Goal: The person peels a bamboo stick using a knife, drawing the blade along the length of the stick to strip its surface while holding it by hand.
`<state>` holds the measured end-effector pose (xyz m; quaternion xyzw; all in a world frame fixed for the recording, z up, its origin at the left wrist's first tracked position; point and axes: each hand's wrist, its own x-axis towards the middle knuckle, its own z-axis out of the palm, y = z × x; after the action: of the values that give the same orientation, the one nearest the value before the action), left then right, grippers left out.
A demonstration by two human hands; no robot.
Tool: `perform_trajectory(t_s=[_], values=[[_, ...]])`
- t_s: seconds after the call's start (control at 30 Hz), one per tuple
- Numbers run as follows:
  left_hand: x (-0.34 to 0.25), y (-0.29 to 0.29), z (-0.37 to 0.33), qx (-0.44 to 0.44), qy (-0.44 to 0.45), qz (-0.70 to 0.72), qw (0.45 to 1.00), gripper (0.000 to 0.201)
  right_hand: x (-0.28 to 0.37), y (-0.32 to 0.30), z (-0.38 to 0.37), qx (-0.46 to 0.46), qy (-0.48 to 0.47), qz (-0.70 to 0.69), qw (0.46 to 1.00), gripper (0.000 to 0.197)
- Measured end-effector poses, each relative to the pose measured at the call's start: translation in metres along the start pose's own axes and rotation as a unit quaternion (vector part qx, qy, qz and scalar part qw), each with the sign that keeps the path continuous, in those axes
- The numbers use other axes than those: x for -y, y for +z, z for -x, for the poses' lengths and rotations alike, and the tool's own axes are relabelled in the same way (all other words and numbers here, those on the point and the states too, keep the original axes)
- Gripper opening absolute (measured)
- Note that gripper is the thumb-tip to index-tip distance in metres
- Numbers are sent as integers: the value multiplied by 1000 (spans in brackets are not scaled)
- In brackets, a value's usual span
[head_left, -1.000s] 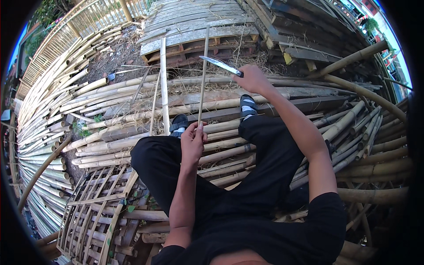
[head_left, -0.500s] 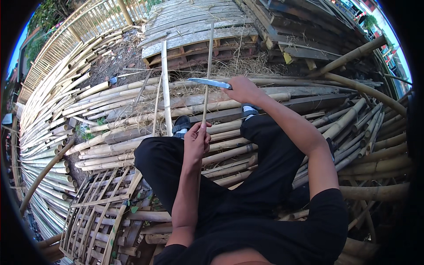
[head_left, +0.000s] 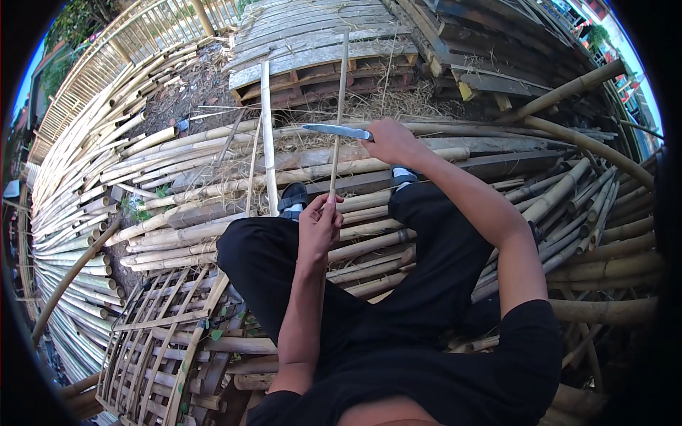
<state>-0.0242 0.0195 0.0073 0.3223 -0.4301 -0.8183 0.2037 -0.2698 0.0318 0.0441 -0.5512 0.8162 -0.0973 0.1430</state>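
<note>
My left hand (head_left: pixel 320 221) is closed around a long, thin bamboo strip (head_left: pixel 337 160), its thumb lying along it. From that grip the strip runs away from me toward the pallet, and its near part passes down beside my left forearm. In my right hand (head_left: pixel 392 144) is a knife (head_left: pixel 336 130), gripped by its dark handle. Its grey blade points left and crosses the strip, a little beyond my left hand. Whether the edge is cutting into the strip cannot be made out. A wider pale bamboo slat (head_left: pixel 268 142) stands near my left foot.
Bamboo poles (head_left: pixel 213 181) lie under and around my feet, with more stacked at left. A weathered wooden pallet (head_left: pixel 320 64) is ahead, beside piled timber (head_left: pixel 497 50). At lower left is a woven bamboo lattice (head_left: pixel 153 355). Slanting poles (head_left: pixel 590 145) stick out at right.
My left hand and the bamboo strip have shifted very slightly to the right. The knife stays across the strip, with my right hand almost unmoved.
</note>
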Motion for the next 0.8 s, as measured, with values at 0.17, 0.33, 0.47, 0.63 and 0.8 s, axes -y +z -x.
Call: perform_trajectory(t_s=[0.17,0.33,0.47,0.63,0.8], values=[[-2,2,0,-15,0,-4,1000,21,-2,2,0,-48,-23,29,998,27],[5,-4,-5,-41,5,-30,999,21,8,-7,5,-29,-51,-22,998,28],[8,-5,-10,-94,53,-73,992,26,22,-11,19,-2,-86,-84,993,30],[6,-5,-15,-125,69,-79,987,29,28,-5,28,16,-155,-160,975,39],[8,-7,-13,-137,56,-78,986,29,29,-11,27,56,-220,-82,970,52]])
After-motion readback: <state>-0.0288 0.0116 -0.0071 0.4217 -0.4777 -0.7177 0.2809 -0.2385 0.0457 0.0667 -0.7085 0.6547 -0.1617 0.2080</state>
